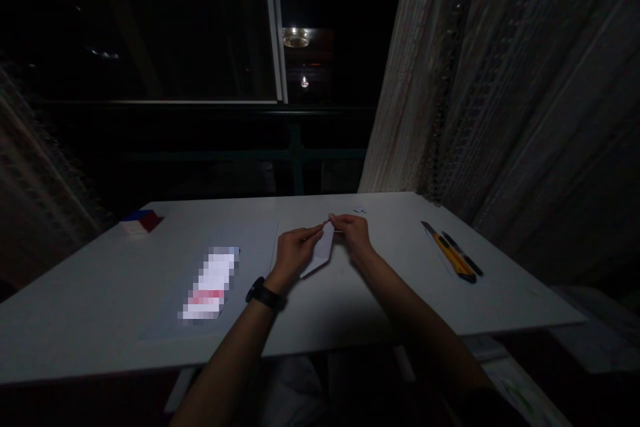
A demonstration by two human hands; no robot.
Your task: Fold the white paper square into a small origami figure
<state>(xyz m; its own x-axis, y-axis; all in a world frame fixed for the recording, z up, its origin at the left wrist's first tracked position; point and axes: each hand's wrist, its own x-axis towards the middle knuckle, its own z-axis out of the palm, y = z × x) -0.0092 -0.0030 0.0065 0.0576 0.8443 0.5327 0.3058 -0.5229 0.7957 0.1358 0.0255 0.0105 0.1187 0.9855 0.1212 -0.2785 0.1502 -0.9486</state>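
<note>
1. Presently, the folded paper is held between my two hands over the middle of the table; whether its near end touches the surface, I cannot tell

2. Long axis: it runs away from me and leans slightly to the right, with the near end low and to the left, and the far end at my right fingertips

3. Near end: this is cut on a slant, with a dark line along its lower edge and a corner pointing toward me and to the left

4. My left hand has its fingers drawn close together, gripping the left side of the paper; the thumb's position is not clear to me

5. My right hand is curled, with thumb and fingertips pinching the far tip

6. Edges: the table's front edge passes beneath my forearms, and the back edge lies beyond both hands

7. Room to the right: a wide stretch of white tabletop separates my right hand from the yellow cutter and the black pen, which lie side by side near the right edge

8. Room to the left: tighter, as a pale sheet lies near my left hand, bearing a lit, pixelated rectangle

9. Far side: small scraps lie just beyond my right hand, and a coloured block sits at the far left
</note>
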